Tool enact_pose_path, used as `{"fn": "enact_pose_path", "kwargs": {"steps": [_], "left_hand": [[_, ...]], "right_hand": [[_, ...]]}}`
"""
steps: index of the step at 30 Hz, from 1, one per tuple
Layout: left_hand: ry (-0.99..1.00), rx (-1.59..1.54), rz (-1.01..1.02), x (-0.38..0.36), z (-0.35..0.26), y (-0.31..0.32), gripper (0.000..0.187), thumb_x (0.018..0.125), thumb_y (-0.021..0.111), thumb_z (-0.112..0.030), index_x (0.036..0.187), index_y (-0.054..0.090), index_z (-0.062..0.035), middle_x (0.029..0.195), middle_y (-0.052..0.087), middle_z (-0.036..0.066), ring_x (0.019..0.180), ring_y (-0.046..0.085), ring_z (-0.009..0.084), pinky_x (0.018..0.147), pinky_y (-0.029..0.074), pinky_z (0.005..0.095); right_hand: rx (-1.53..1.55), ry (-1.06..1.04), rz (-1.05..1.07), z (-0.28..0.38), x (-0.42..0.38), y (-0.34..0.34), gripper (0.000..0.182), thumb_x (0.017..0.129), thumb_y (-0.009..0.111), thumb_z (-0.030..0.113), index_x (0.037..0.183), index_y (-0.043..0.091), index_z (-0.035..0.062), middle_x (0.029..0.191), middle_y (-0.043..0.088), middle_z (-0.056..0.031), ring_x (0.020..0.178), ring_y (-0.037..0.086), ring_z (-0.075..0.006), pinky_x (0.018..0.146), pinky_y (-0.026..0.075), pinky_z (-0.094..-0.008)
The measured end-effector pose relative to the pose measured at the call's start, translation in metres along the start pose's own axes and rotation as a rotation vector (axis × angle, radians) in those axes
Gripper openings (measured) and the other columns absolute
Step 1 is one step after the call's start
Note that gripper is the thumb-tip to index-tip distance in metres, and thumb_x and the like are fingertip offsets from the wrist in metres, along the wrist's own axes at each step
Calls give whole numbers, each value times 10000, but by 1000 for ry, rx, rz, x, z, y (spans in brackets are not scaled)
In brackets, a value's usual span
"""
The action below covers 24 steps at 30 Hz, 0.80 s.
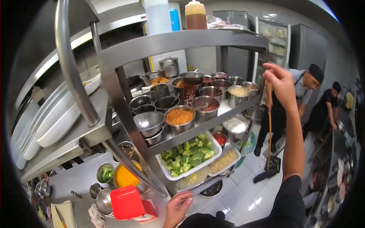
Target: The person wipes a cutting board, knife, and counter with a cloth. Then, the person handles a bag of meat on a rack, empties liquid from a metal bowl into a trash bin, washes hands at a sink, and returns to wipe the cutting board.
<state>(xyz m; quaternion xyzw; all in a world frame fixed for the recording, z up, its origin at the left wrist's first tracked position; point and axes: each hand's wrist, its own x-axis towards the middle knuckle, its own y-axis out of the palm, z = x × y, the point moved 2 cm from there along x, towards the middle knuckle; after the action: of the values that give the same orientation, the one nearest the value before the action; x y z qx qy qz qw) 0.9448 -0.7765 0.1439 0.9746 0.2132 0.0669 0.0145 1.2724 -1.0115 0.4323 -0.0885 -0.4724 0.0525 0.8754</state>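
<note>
My right hand (280, 81) is raised at the right end of the steel shelf rack (182, 41), its fingers loosely bent and apart, holding nothing visible. Low at the rack's front corner is my left hand (178, 208), half curled with thumb and fingers apart and nothing seen in it. Nearest to it are a red plastic container (127, 202) on the counter and a white basket of cut broccoli (188, 155) on the lower shelf. Steel pots stand on the shelf above, among them one of orange shredded food (179, 116) and a steel bowl (148, 122).
White oval dishes (57, 125) are stacked at left. A bowl of orange liquid (127, 175) and a knife (60, 217) on a cutting board are on the counter. One person (304, 83) holds a long-handled dustpan (273, 163) at right; another person (330, 104) works behind.
</note>
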Motion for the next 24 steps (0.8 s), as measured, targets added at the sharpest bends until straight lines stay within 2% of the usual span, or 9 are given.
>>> {"fn": "enact_pose_path", "kwargs": {"steps": [3,4,7,9,11,14,17,21,24], "left_hand": [[110,42,-174,17,-15,16,194,848,598,29,1040,624,30,1089,592,120,969,590,167,854,476,266],[-53,85,-226,17,-14,17,276,891,618,-161,1136,612,-32,1010,628,37,915,585,108,816,461,237],[67,88,-316,35,-32,25,282,861,652,-100,1122,611,-6,963,625,18,875,582,91,786,463,216],[165,274,-306,44,-53,30,239,905,550,-110,1107,604,7,1080,610,80,968,586,154,835,473,287],[309,295,-353,53,-72,37,180,835,602,28,1013,628,37,1070,595,118,945,588,160,831,481,265],[492,419,-378,69,-91,40,212,767,676,-1,977,655,17,1034,634,136,919,612,191,814,484,286],[612,517,-380,84,-148,63,221,746,685,-1,964,652,19,1039,634,144,946,607,214,837,472,297],[927,760,-349,111,-231,102,276,738,700,-68,1005,645,-28,1060,625,152,987,606,270,870,463,360],[1126,916,-286,151,-283,144,275,735,692,-60,1004,643,-30,1066,614,163,989,606,277,853,471,353]], "right_hand": [[45,-65,-70,-30,67,-17,260,838,579,62,1079,633,-18,790,636,-16,729,569,-64,686,454,-211],[20,-86,-97,-37,88,-22,266,834,581,65,1082,635,-15,788,636,-15,730,566,-59,683,453,-211],[-162,-115,-166,-57,147,-37,308,798,608,113,1082,643,-2,814,664,-65,752,606,-127,706,476,-260],[-303,-117,-220,-61,172,-42,335,779,623,144,1082,645,2,840,679,-99,765,627,-177,724,486,-292],[-292,-65,-63,-62,189,-39,379,759,632,156,1103,636,-2,932,673,-135,867,627,-218,798,472,-310],[-326,-20,206,-69,230,-33,458,720,657,188,1134,625,-5,1093,642,-189,1033,603,-274,926,430,-323],[-410,-6,367,-73,252,-18,456,745,656,189,1144,612,-26,1012,657,-156,941,609,-212,868,450,-301],[-474,139,511,-50,253,-18,487,674,704,227,1113,652,24,1015,677,-147,925,629,-249,845,468,-342],[-473,-106,584,-83,280,-8,349,680,706,173,1009,704,58,915,692,-116,834,627,-221,769,485,-331]]}}
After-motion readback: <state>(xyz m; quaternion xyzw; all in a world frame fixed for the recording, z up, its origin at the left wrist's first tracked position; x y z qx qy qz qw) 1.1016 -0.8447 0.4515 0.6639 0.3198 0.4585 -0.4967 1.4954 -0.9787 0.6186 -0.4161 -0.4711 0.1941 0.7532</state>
